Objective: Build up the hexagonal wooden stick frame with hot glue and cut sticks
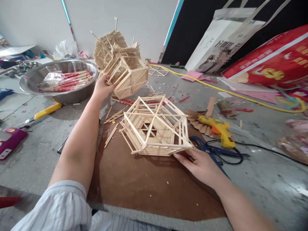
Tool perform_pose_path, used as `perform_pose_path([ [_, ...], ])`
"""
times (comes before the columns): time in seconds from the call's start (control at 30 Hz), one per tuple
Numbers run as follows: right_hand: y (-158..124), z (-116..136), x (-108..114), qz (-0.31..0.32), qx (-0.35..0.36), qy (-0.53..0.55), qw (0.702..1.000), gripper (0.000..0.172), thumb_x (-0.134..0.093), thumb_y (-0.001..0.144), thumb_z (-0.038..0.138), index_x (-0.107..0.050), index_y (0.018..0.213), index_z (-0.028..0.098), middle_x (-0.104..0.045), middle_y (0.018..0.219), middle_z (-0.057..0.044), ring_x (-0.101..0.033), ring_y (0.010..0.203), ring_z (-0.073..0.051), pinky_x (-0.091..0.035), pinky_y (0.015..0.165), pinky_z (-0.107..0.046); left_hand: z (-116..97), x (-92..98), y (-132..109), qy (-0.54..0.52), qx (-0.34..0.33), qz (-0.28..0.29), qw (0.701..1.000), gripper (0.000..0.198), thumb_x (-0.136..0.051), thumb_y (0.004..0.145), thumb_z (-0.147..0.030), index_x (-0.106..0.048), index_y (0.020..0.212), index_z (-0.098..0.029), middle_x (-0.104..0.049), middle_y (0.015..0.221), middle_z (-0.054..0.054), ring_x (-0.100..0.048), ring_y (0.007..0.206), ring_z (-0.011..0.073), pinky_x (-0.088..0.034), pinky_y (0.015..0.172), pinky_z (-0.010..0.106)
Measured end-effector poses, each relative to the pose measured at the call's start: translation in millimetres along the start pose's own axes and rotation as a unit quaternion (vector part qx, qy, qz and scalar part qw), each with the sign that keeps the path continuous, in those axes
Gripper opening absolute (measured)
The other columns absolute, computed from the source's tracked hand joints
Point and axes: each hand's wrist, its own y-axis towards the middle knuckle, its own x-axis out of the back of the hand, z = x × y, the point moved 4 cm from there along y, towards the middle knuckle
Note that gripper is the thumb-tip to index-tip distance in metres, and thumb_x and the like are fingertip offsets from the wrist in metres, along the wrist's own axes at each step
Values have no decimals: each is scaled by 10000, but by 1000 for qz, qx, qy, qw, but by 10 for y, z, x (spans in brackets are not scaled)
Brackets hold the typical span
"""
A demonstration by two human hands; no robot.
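My left hand [105, 88] grips the near left side of a wooden stick model [131, 80], tilted and made of several joined parts with thin sticks poking up from its top. Closer to me, a hexagonal frame of wooden sticks [156, 114] sits over the brown board [154, 186], with spokes across its top and slatted sides. The fingers of my right hand [192, 162] are closed on its lower right corner; the fingertips are partly hidden under it. Loose sticks [115, 115] lie on the board's left part, between the two models.
On the left stand a steel basin [26, 85] with packed sticks and a yellow-handled cutter [48, 110]. A yellow glue gun [218, 128], blue-handled pliers-like tool [209, 150] and black cord lie right. A yellow cable [216, 86] crosses behind, before a white bag [216, 38] and red bag [271, 61].
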Motion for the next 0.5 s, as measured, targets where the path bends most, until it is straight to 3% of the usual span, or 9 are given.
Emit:
perform_pose_path([
  [0.3, -14, -21, -10, 2, 3, -6, 1000, 193, -466, 819, 320, -628, 873, 229, -682, 795, -19, -630, 699, -159, -488, 610, -250, 105, -13, -10, -81, 7, 32, 996, 315, -523, 757, -380, -535, 1004, -185, -599, 851, 41, -589, 874, 190, -480, 786, 351],
  [0.5, -3, 1, -5, 6, -2, -1, 1000, 201, -460, 820, 328, -623, 863, 219, -675, 773, -20, -624, 679, -160, -486, 610, -253, 109, 91, -40, -200, -2, -131, 971, 420, -360, 824, -533, -560, 773, -168, -564, 785, 38, -582, 872, 194, -444, 798, 359],
])
